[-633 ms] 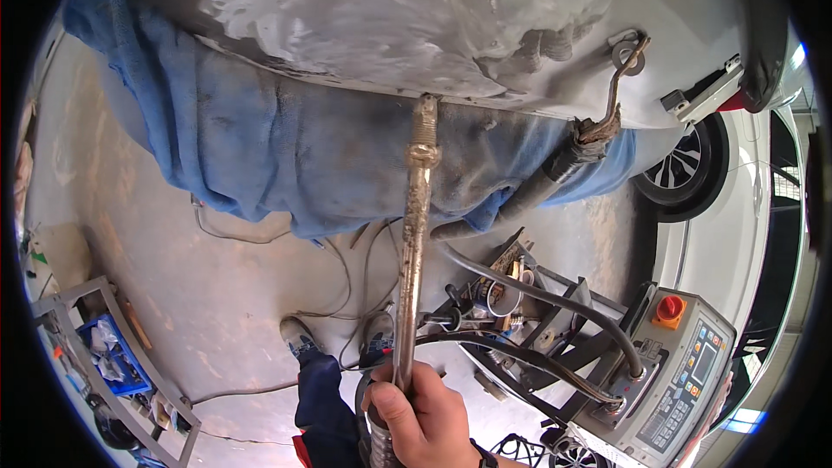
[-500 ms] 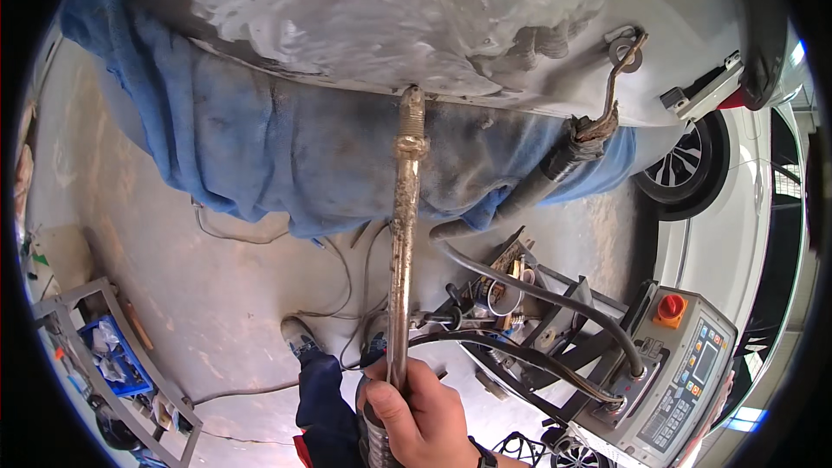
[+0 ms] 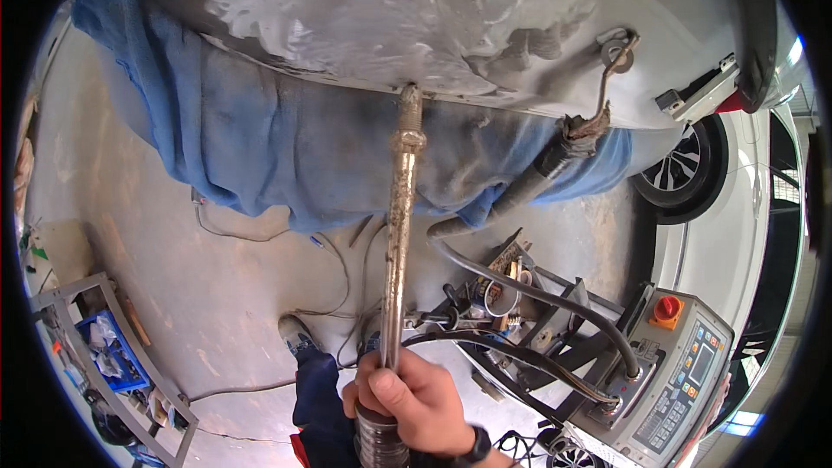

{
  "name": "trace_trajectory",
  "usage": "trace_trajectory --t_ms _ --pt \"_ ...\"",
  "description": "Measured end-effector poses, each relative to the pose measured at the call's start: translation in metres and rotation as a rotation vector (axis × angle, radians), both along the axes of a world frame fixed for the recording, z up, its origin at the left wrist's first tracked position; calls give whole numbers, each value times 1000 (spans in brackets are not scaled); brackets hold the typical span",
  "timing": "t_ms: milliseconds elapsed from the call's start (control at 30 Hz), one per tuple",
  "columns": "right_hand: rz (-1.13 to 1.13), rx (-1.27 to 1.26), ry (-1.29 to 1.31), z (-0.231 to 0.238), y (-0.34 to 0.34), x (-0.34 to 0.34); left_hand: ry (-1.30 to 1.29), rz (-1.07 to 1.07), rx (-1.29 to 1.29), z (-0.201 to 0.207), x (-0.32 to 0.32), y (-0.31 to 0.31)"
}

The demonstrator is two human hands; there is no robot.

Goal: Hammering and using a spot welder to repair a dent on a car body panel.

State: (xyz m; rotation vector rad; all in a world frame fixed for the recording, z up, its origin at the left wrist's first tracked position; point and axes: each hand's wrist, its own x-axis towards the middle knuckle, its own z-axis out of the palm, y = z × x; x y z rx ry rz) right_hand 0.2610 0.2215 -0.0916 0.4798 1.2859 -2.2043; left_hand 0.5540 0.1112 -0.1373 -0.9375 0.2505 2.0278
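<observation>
My right hand (image 3: 416, 406), with a dark band at its wrist, is closed round the lower part of a slide hammer (image 3: 399, 243). The long metal rod runs straight away from me. Its threaded far tip meets the lower edge of a bare, sanded metal car panel (image 3: 364, 26). A dark ribbed cylinder on the tool (image 3: 381, 442) shows just below my fingers. My left hand is out of view. Beneath the panel edge hangs a smudged blue cloth (image 3: 321, 156), behind the rod.
At right, a thick black cable (image 3: 529, 186) ends in a bent metal rod by a ring on the panel. A welder-like control unit (image 3: 676, 373) stands on a cart. A shelf cart (image 3: 104, 282) with a blue bin is at left. Cables (image 3: 251, 392) cross the floor; a white car (image 3: 737, 182) stands right.
More of the ribbed cylinder shows below my right hand. The panel and cloth have shifted slightly in view. The rod's tip stays at the panel edge.
</observation>
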Motion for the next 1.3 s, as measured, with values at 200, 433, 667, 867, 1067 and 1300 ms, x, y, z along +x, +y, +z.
trace_trajectory --t_ms 200,433,667,867,1067,1300 --pt "-29 -806 -82 -38 9 8 -116 -10 53 -6 -44 10" --pt "16 680 44 29 -7 5 -69 -117 -66 0 -4 -3" --pt "93 676 123 30 -3 -4 64 -146 -153 3 -2 5" --pt "-55 353 24 18 0 -9 23 -113 -145 4 -4 3" --pt "57 145 -48 8 5 -1 -20 -128 -179 14 -15 2" --pt "16 -342 -86 -1 11 -9 -97 -56 -70 19 -36 1"
